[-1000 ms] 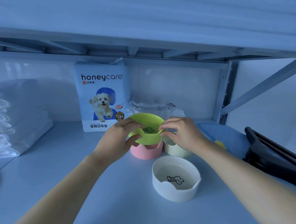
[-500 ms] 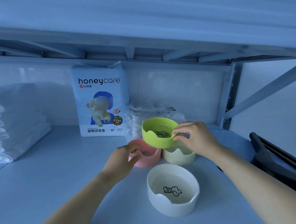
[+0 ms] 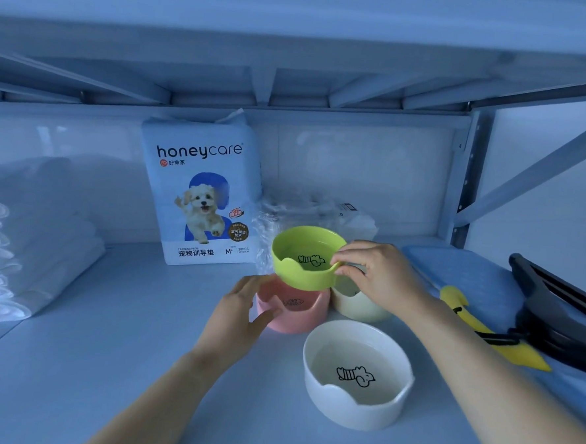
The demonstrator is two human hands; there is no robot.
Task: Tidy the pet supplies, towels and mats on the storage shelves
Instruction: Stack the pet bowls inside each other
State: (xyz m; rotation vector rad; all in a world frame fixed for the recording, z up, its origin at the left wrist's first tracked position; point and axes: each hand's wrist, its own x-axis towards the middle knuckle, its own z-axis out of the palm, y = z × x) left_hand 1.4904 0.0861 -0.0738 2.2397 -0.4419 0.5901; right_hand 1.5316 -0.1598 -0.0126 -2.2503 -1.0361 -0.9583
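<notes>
1. Right hand (image 3: 377, 275) pinches the right rim of the green bowl (image 3: 305, 257), held in the air above the pink bowl (image 3: 296, 313) and cream bowl (image 3: 358, 306).
2. Left hand (image 3: 241, 308) curls round the pink bowl's left wall, thumb on its near side.
3. White bowl (image 3: 357, 376) sits nearest on the shelf (image 3: 105, 347).

Left hand (image 3: 241, 308) dropped from green bowl (image 3: 298, 281) to pink bowl (image 3: 301, 313)
</notes>
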